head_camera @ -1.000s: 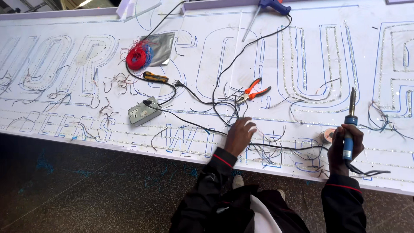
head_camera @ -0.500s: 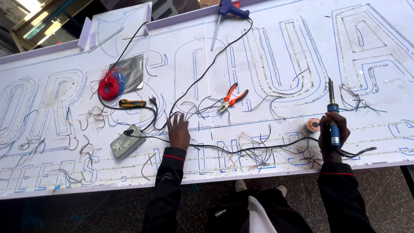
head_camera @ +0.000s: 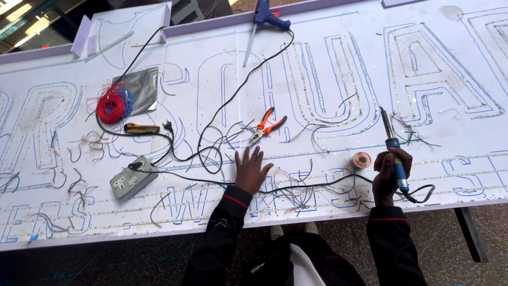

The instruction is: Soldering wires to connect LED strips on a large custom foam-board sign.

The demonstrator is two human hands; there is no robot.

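My right hand (head_camera: 389,172) grips a blue-handled soldering iron (head_camera: 393,145), tip pointing up and away, its black cord trailing off to the right. My left hand (head_camera: 251,169) lies flat with fingers spread on the white sign board (head_camera: 211,85), among loose wires near the front edge. A small reel of solder (head_camera: 362,160) sits just left of my right hand. Orange-handled pliers (head_camera: 267,126) lie a little beyond my left hand.
A grey extension socket (head_camera: 133,178) with plugged cords sits at the left. A coil of red wire (head_camera: 110,107), a yellow utility knife (head_camera: 141,128) and a grey foil bag (head_camera: 140,87) lie beyond it. A blue glue gun (head_camera: 267,20) rests at the far edge.
The view has shifted, so the board and tools sit further right in frame. My left hand has spread flat on the board. The right hand still holds the iron upright.
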